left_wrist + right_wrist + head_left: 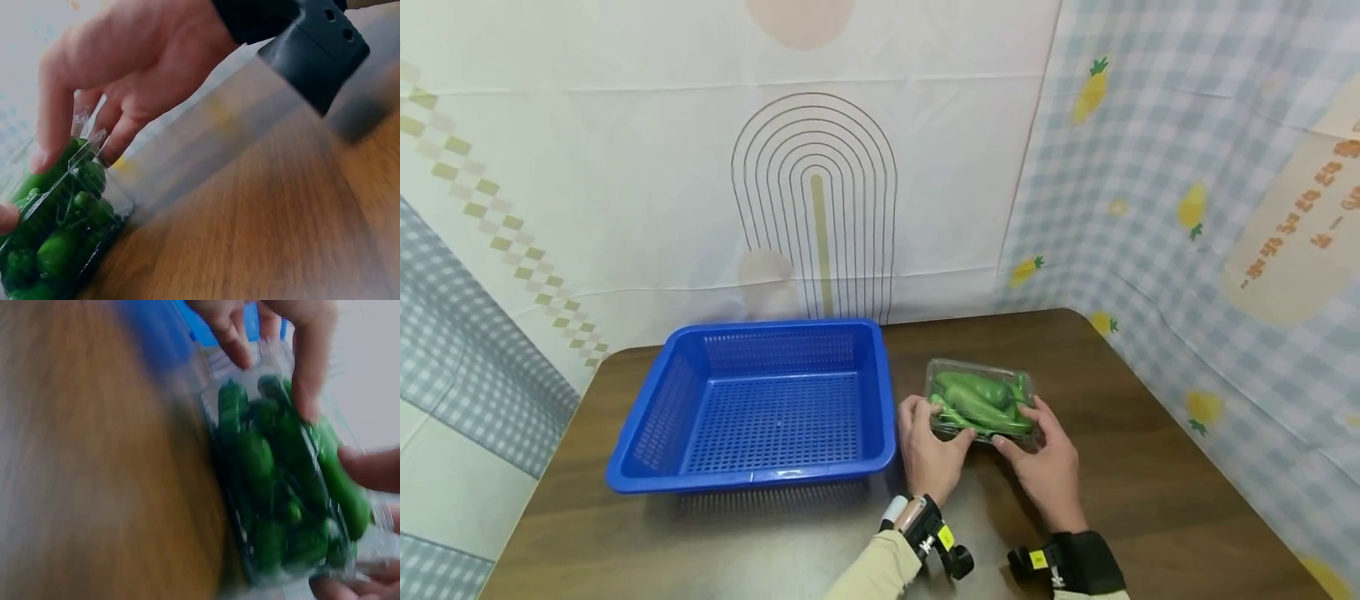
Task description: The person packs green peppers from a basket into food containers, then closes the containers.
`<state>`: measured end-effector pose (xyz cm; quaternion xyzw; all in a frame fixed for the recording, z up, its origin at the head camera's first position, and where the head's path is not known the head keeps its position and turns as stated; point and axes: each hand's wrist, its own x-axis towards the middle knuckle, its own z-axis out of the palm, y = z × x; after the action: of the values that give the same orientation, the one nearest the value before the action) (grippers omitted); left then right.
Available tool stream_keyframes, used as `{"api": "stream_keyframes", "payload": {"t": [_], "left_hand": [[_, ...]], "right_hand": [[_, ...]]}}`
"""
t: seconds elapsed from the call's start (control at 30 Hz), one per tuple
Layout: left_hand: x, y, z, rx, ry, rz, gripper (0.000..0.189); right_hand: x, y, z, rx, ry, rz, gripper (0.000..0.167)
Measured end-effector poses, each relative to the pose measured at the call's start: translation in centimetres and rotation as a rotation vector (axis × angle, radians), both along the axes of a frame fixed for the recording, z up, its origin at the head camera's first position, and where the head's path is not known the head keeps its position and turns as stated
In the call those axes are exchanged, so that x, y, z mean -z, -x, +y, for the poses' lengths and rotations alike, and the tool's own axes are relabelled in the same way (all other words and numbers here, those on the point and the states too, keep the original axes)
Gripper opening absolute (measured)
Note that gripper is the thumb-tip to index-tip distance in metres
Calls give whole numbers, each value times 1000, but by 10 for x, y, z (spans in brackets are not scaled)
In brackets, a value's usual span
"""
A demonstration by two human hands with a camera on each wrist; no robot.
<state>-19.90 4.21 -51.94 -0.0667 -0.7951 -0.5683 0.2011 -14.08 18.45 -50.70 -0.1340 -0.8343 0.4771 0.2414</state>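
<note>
A clear plastic box (981,365) filled with green peppers (977,404) is on the brown table, right of the blue basket. My left hand (928,450) grips its left end, fingers curled round the side and thumb at the near edge. At the opposite end my right hand (1051,471) holds it the same way, thumb near the front corner. Through the clear side in the right wrist view, several peppers (256,456) show, with both hands around the box's upper part. Whether a lid covers the peppers, I cannot tell.
A blue perforated plastic basket (775,479) with nothing in it stands on the left half of the wooden table (1150,500). Patterned cloth (962,183) hangs behind the table and along both sides.
</note>
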Motion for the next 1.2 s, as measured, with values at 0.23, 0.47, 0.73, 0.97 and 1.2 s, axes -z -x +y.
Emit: {"api": "stream_keyframes", "payload": {"t": [0.23, 0.47, 0.73, 0.97, 1.2], "left_hand": [[4, -2, 3, 4, -112, -49, 44], [5, -1, -5, 117, -307, -89, 32], [-3, 5, -14, 161, -370, -186, 17], [-8, 5, -13, 173, -404, -270, 25], [-9, 5, -10, 161, -480, -297, 31]], "right_hand": [[1, -2, -2, -2, 108, 23, 46], [3, -7, 3, -20, 346, 9, 38], [6, -2, 6, 4, 475, 27, 40], [-2, 3, 8, 153, 576, -2, 43], [-17, 8, 23, 143, 766, -167, 15]]}}
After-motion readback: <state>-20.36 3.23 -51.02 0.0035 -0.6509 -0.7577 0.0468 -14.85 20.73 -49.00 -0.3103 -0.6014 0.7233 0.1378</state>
